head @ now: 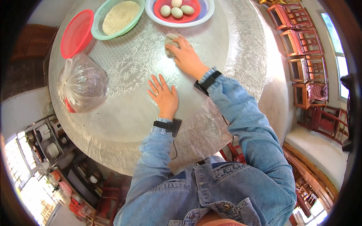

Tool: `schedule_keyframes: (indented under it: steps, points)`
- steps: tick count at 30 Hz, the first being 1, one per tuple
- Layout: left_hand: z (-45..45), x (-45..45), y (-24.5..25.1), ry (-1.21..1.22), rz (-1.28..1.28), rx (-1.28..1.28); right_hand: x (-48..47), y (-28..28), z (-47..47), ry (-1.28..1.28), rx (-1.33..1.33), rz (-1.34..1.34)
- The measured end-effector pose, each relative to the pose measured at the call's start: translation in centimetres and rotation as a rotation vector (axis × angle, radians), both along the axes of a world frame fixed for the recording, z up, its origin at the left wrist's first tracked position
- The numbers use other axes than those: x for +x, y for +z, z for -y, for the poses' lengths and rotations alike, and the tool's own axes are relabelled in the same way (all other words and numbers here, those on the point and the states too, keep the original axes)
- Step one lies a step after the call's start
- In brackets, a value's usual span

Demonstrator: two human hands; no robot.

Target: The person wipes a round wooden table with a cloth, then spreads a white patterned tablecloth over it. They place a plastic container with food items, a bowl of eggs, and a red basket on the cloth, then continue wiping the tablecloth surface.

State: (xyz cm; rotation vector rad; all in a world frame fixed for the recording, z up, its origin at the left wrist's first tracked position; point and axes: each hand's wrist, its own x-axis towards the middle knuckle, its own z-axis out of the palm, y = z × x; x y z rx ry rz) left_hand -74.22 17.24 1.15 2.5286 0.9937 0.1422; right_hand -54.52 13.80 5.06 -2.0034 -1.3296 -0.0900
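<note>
My right hand [185, 56] presses a folded greyish cloth [172, 38] against the round table [127, 121], whose clear cover has a white floral pattern. Just in front of that cloth stands a pale basin [208, 17]. My left hand [166, 99] rests on the cover, fingers spread, holding nothing. To its left sits a knotted clear plastic bag [87, 82]; what it contains is hard to make out, apart from something red.
Several pale eggs [176, 12] lie in a red plastic basket [159, 4] inside the pale basin. A green basin [97, 28] holds a pale grainy heap [121, 17]. A red sieve-like basket [77, 34] leans at the left. Stacked wooden chairs [299, 67] line the right wall.
</note>
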Motion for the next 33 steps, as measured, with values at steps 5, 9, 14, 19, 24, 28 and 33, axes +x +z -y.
schedule_keyframes:
  steps: [5, 9, 14, 19, 24, 28, 33]
  points:
    - [-0.1, -0.1, -0.2, -0.019, -0.01, 0.002, 2.1, -1.3, -0.9, 0.069, -0.222, 0.047]
    - [-0.1, -0.2, -0.2, -0.017, -0.01, -0.001, 4.5, -2.4, 2.2, 0.062, -0.264, 0.115]
    - [-0.1, -0.2, -0.2, -0.016, 0.016, -0.012, 9.1, -3.0, 6.4, -0.086, -0.232, 0.029]
    - [-0.1, -0.3, 0.2, -0.029, 0.02, -0.034, 12.7, -3.7, 9.7, -0.27, -0.204, 0.03]
    - [-0.1, 0.1, 0.4, 0.0, -0.015, -0.071, 10.2, -4.5, 9.6, -0.352, -0.212, 0.011]
    - [-0.1, 0.3, 0.5, 0.016, -0.006, -0.094, 5.3, -4.0, 8.4, -0.232, -0.224, -0.03]
    - [0.1, 0.4, 0.1, 0.024, -0.006, -0.07, -3.3, -3.1, 6.1, -0.048, -0.209, -0.107]
